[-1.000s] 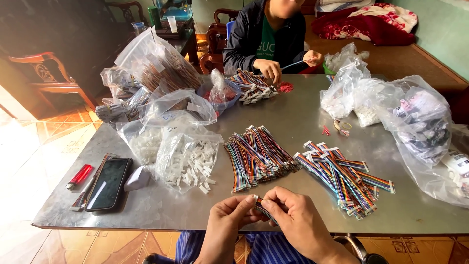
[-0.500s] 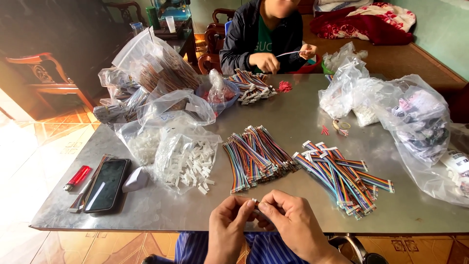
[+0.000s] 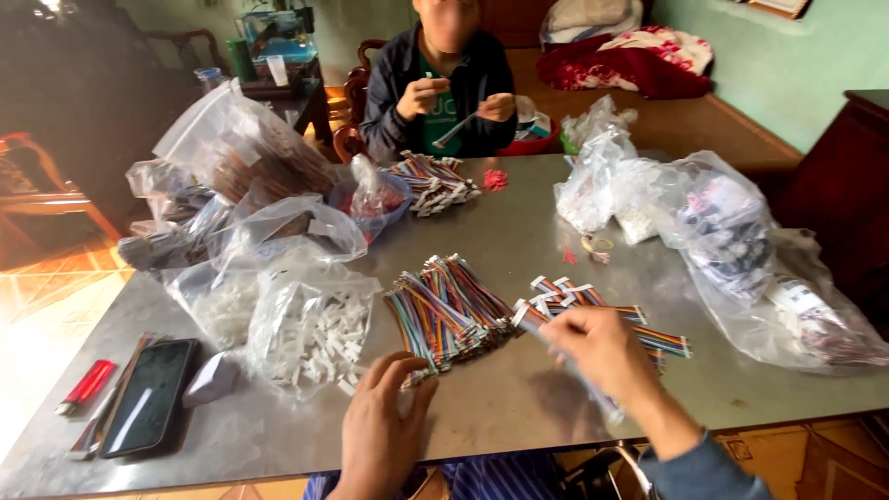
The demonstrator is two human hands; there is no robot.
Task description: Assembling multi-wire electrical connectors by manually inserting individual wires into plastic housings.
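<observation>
Multicoloured wires are trailing from my right hand (image 3: 602, 347), which is gripping a ribbon cable (image 3: 537, 324) and has just lifted it away toward the spread cables (image 3: 602, 310) on the right. A moment ago both hands were meeting at the desk edge; now they are parting, so that piece looks finished. My left hand (image 3: 384, 426) is lying loosely open, fingertips touching the middle cable bundle (image 3: 449, 306). Further left a clear bag of white connectors (image 3: 310, 329) is slumping on the steel desk (image 3: 519, 231), beside a black phone (image 3: 148, 398) and red lighter (image 3: 85, 386). Opposite, another person (image 3: 444, 93) is working.
</observation>
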